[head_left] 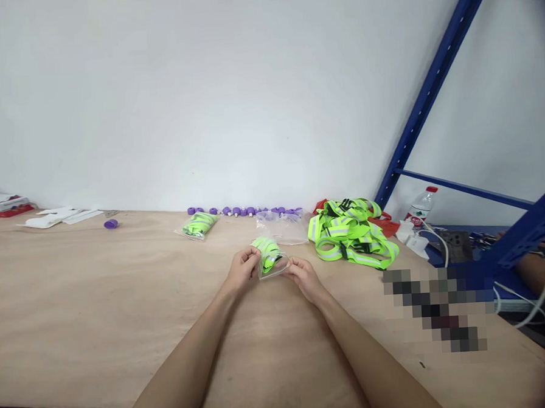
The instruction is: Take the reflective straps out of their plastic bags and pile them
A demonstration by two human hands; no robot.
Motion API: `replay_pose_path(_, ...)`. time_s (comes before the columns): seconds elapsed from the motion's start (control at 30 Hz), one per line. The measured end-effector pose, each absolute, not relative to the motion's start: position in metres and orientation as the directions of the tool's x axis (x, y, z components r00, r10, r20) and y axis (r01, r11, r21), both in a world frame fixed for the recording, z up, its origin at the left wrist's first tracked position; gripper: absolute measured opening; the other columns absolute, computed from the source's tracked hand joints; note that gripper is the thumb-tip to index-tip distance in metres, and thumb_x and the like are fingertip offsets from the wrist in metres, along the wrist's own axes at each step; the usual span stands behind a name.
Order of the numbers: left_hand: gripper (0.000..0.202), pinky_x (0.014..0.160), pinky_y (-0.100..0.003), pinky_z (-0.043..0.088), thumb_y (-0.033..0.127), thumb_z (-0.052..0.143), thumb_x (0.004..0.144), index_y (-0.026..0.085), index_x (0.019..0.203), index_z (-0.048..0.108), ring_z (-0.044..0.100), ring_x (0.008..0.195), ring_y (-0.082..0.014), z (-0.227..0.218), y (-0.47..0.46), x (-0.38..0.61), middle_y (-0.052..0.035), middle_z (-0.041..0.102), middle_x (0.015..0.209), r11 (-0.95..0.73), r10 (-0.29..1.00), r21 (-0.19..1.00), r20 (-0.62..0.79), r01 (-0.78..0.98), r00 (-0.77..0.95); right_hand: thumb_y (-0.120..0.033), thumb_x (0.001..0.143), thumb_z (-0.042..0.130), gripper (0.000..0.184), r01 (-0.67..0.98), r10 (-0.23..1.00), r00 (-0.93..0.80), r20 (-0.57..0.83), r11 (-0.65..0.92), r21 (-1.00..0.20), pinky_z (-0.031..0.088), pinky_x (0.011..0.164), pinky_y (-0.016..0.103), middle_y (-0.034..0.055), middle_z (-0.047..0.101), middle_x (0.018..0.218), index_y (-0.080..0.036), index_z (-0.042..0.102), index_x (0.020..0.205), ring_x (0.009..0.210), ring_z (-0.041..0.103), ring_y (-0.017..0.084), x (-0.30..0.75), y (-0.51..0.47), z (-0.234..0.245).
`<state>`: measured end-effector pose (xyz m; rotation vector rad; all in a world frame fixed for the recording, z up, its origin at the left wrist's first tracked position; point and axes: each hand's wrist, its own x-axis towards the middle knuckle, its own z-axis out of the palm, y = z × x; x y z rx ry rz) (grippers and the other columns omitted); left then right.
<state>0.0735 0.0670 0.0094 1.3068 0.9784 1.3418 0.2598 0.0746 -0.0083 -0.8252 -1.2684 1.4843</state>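
Between my hands is a clear plastic bag (271, 273) with a folded neon-green reflective strap (266, 250) partly inside it. My left hand (243, 267) is closed on the bag's left edge, by the strap. At the right edge, the fingers of my right hand (304, 276) pinch the clear plastic. A bagged green strap (199, 225) lies further back on the left. Just behind my hands are flat clear bags (283, 228). To their right sits a loose heap of neon-green reflective straps (354, 233) with black buckles.
Several small purple items (243, 211) line the wall, and one purple piece (111, 224) lies apart at left. White papers (56, 217) are at far left. On the right are a blue metal rack (425, 98), a bottle (421, 207), white cables and a pixelated patch on the wooden table (123, 309).
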Motion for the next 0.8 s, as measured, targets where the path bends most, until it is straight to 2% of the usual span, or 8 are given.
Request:
replay_pose_path(0.1,0.029,0.041,-0.020,0.023,0.044,0.061,0.075,0.019,0.069,0.047,0.032,0.036,-0.0054,0.008,0.067,0.074,0.0092,0.040,0.041,-0.215,0.973,0.974,0.221,-0.075,0.070,-0.032,0.069,0.068,0.013,-0.149,0.958,-0.259,0.126,0.090,-0.985,0.054,0.083,0.037,0.0027,0.067,0.076,-0.020,0.064,0.066,0.079,0.062,0.021,0.258,0.076,-0.012)
replay_pose_path(0.2,0.031,0.042,-0.020,0.025,0.046,0.061,0.077,0.019,0.071,0.048,0.034,0.038,-0.0058,0.006,0.064,0.079,0.0092,0.041,0.043,-0.233,0.968,0.971,0.237,-0.056,0.078,-0.031,0.070,0.066,0.019,-0.015,0.962,-0.117,0.247,0.247,-0.969,0.054,0.068,0.030,-0.0020,0.052,0.067,-0.023,0.049,0.065,0.067,0.052,0.016,0.256,0.080,-0.017)
replay_pose_path(0.3,0.031,0.044,-0.020,0.028,0.046,0.062,0.079,0.018,0.075,0.051,0.037,0.041,-0.0064,0.008,0.060,0.084,0.0083,0.044,0.048,-0.249,0.964,0.969,0.248,-0.005,0.093,-0.027,0.071,0.061,0.015,0.153,0.903,-0.011,0.430,0.427,-0.891,0.052,0.065,0.027,0.0003,0.051,0.076,-0.022,0.048,0.068,0.076,0.054,0.018,0.258,0.083,-0.021)
replay_pose_path(0.37,0.031,0.044,-0.020,0.029,0.046,0.061,0.081,0.017,0.078,0.053,0.040,0.043,-0.0074,0.009,0.058,0.087,0.0073,0.046,0.051,-0.267,0.960,0.963,0.262,0.043,0.095,-0.024,0.074,0.056,0.006,0.239,0.862,-0.034,0.506,0.498,-0.833,0.053,0.071,0.031,0.0074,0.057,0.095,-0.020,0.057,0.070,0.096,0.057,0.023,0.261,0.084,-0.022)
replay_pose_path(0.43,0.030,0.046,-0.020,0.030,0.046,0.059,0.084,0.017,0.080,0.054,0.042,0.045,-0.0083,0.010,0.056,0.089,0.0065,0.047,0.054,-0.294,0.954,0.952,0.286,0.088,0.089,-0.023,0.080,0.052,0.017,0.285,0.845,-0.081,0.528,0.528,-0.800,0.054,0.083,0.036,0.0118,0.055,0.119,-0.020,0.069,0.079,0.112,0.056,0.026,0.263,0.085,-0.022)
replay_pose_path(0.5,0.027,0.049,-0.021,0.033,0.043,0.057,0.087,0.017,0.081,0.055,0.043,0.049,-0.0092,0.010,0.054,0.091,0.0053,0.048,0.057,-0.338,0.940,0.932,0.327,0.129,0.101,-0.027,0.083,0.055,0.023,0.324,0.852,-0.120,0.510,0.519,-0.791,0.050,0.096,0.040,0.0115,0.050,0.135,-0.023,0.074,0.095,0.123,0.053,0.027,0.263,0.084,-0.022)
replay_pose_path(0.63,0.022,0.057,-0.022,0.036,0.036,0.054,0.091,0.017,0.080,0.055,0.046,0.060,-0.0107,0.011,0.051,0.095,0.0024,0.052,0.068,-0.437,0.895,0.877,0.402,0.199,0.194,-0.036,0.078,0.067,0.048,0.418,0.883,-0.213,0.418,0.469,-0.778,0.035,0.114,0.043,0.0117,0.040,0.151,-0.022,0.064,0.124,0.141,0.038,0.029,0.259,0.083,-0.024)
replay_pose_path(0.8,0.017,0.059,-0.023,0.037,0.029,0.050,0.092,0.017,0.080,0.054,0.049,0.062,-0.0120,0.013,0.045,0.098,0.0014,0.054,0.070,-0.479,0.870,0.829,0.405,0.288,0.281,-0.035,0.074,0.069,0.068,0.563,0.915,-0.256,0.313,0.404,-0.721,0.031,0.117,0.046,0.0158,0.030,0.157,-0.017,0.050,0.137,0.144,0.032,0.030,0.256,0.080,-0.027)
